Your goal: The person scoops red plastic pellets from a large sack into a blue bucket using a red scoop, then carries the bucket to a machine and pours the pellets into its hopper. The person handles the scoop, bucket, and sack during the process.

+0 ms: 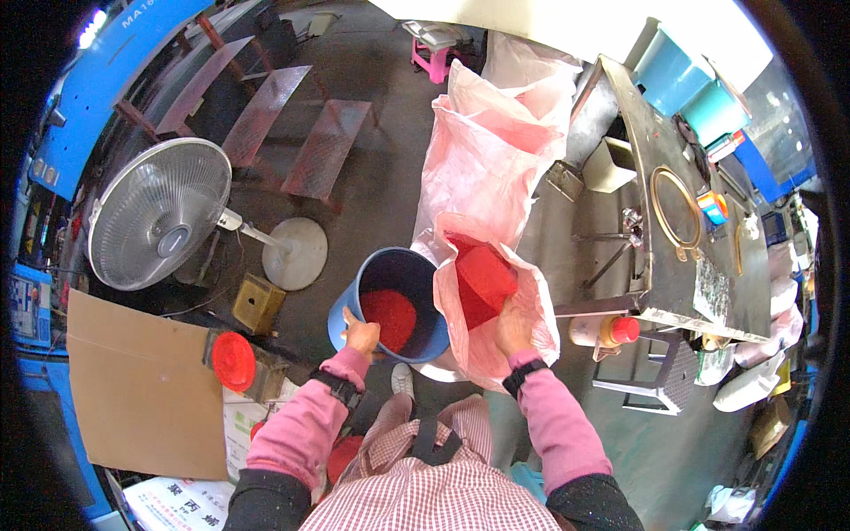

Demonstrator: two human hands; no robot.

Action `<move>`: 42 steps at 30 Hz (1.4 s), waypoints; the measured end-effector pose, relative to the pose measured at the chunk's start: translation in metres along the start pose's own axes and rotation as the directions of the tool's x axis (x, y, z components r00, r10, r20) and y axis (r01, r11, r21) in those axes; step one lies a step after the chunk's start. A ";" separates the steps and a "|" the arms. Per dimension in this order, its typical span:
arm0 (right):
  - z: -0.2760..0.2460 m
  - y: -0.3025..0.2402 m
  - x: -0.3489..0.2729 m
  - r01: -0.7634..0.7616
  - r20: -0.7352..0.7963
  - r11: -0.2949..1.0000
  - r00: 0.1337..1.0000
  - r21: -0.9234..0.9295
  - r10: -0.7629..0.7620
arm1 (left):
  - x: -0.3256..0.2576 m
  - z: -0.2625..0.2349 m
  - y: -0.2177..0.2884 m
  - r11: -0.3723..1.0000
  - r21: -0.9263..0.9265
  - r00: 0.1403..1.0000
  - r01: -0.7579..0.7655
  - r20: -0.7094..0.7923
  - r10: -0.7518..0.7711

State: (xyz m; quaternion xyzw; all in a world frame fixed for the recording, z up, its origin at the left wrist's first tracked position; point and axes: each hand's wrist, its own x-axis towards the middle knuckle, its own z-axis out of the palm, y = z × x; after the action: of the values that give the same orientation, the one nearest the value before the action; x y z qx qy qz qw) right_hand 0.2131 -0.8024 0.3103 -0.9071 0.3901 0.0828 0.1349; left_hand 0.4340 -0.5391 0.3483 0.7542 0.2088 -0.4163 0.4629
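A dark blue bucket (350, 301) stands tilted in front of me, with red granules (390, 320) at its bottom. My left hand (361, 336) grips its near rim, thumb inside. Against its right side is an open pink woven sack (536, 332) with its edge rolled outward and more red material inside. Within the sack's mouth sits a red box-shaped plastic scoop (489, 276). My right hand (513, 329) reaches into the sack and is closed on the scoop's near end; its fingertips are partly hidden.
Taller pink sacks (482, 159) stand behind. A grey fan (164, 217) on a round base and red-brown steps are at left, near a cardboard sheet (146, 380). To the right are a metal table (744, 301), a grey stool (660, 376) and a red-capped bottle (602, 331).
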 end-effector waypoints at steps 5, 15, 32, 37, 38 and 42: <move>0.048 -0.010 0.033 -0.313 -0.008 0.927 0.947 0.206 0.321 | -0.018 -0.006 0.003 1.000 -0.010 1.000 0.011 0.021 -0.011; 0.099 -0.045 0.045 -0.453 0.567 0.369 0.763 0.811 -0.310 | -0.025 -0.023 -0.006 1.000 -0.001 1.000 -0.019 0.022 0.019; 0.055 0.019 0.013 -0.613 0.579 -0.227 0.790 0.757 -0.203 | -0.015 -0.009 -0.022 0.999 -0.024 0.999 -0.025 -0.038 0.024; 0.014 0.036 -0.036 -0.613 0.568 -0.220 0.789 0.759 -0.235 | -0.006 -0.005 -0.026 0.997 -0.079 0.999 -0.019 -0.029 0.017; 0.006 0.038 -0.048 -0.598 0.526 -0.243 0.795 0.764 -0.304 | -0.005 -0.005 -0.026 0.996 -0.085 1.000 -0.001 -0.016 0.000; -0.018 0.035 -0.092 -0.610 0.538 -0.275 0.789 0.743 -0.297 | -0.008 -0.001 -0.025 0.993 -0.122 0.999 -0.004 -0.039 -0.001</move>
State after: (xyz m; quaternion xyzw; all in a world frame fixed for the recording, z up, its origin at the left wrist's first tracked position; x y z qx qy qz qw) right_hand 0.1258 -0.7682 0.3450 -0.2914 0.3665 0.0198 0.8834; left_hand 0.4126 -0.5255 0.3417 0.7327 0.2422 -0.3875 0.5043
